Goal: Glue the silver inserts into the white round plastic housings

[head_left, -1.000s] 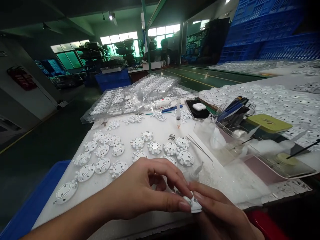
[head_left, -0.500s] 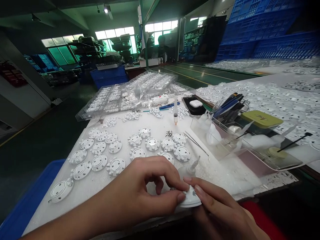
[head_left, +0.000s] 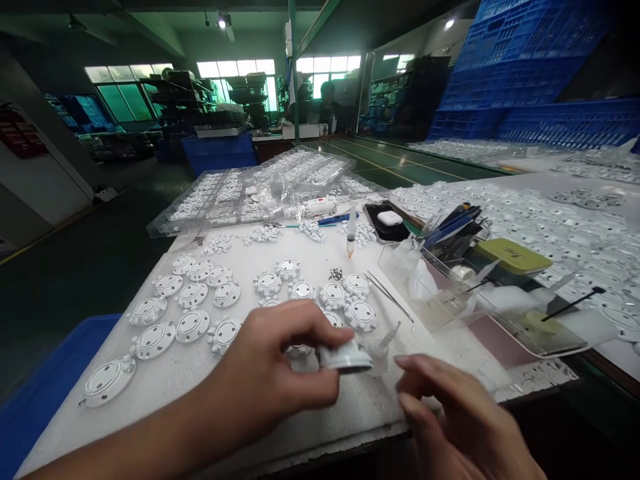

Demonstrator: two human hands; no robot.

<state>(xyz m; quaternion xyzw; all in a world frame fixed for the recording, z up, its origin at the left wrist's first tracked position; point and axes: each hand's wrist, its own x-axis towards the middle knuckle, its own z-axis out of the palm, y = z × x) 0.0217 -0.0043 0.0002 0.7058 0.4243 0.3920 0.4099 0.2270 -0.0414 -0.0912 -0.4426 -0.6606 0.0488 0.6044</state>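
My left hand (head_left: pixel 285 363) grips a white round disc-shaped part (head_left: pixel 345 358) by its edge, thumb below and fingers on top, tilted above the white foam work surface. To its right, my right hand (head_left: pixel 455 407) is apart from the part, with fingers loosely curled, thumb and forefinger separated and nothing visible between them. A small translucent bottle with a thin nozzle (head_left: pixel 383 350) stands just behind the held part. Several similar white discs with knobs round their rims, such as one white disc (head_left: pixel 361 315), lie beyond my left hand.
Tweezers (head_left: pixel 390 295), a small heap of metal bits (head_left: pixel 336 273) and a syringe (head_left: pixel 351 233) lie ahead. On the right is a clear bin (head_left: pixel 530 353) of bottles and tools. A phone (head_left: pixel 387 223), plastic trays (head_left: pixel 200 200) and blue crates (head_left: pixel 520 73) stand farther back.
My right hand has let go of the white disc and drawn away to the right. My left hand has lifted the disc up and slightly left. The view has shifted a little.
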